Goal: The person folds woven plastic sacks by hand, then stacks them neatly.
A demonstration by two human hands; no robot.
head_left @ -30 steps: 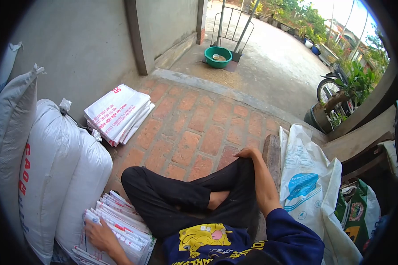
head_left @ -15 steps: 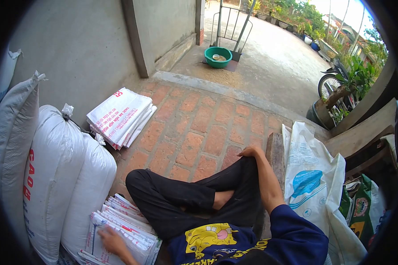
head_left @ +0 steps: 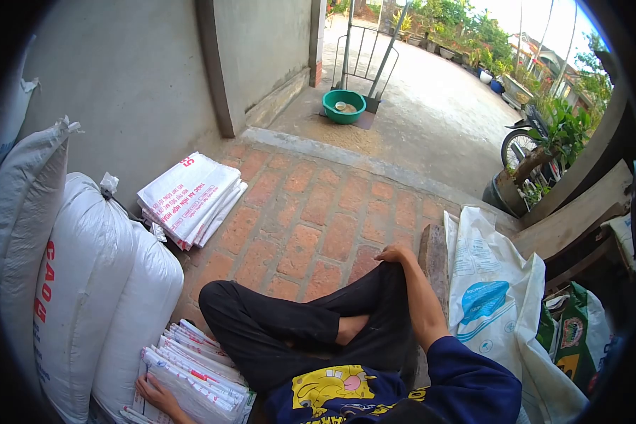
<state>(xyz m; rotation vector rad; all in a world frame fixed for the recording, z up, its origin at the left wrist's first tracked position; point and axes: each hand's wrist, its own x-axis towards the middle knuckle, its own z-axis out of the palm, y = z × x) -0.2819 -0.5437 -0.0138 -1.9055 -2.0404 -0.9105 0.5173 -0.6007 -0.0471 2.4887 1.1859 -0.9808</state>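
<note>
"Head view: hands?"
"Your left hand [head_left: 159,397], fingers part-bent, touches white, red-printed folded plastic sacks [head_left: 198,374] beside you; grip unclear. Right hand [head_left: 398,255] loosely open, on knee [head_left: 387,281]."
"Done?"
"One flat folded stack [head_left: 191,198] on red bricks [head_left: 300,244]; remainder unclear."

Left: filled sacks [head_left: 85,283] stood by the wall [head_left: 141,85] | between them and the legs [head_left: 283,311]: sack bundle [head_left: 198,374] lay | front-left: sack stack [head_left: 191,198] lay on the floor [head_left: 300,244] | ahead, past the sill [head_left: 332,152]: basin [head_left: 332,114] sat at hand truck [head_left: 389,60] foot, bowl [head_left: 340,106] inside | right: loose sack [head_left: 480,283] lay beyond the plank [head_left: 434,261] | front-right: motorbike [head_left: 519,145] stood behind potted plant [head_left: 502,194]
</note>
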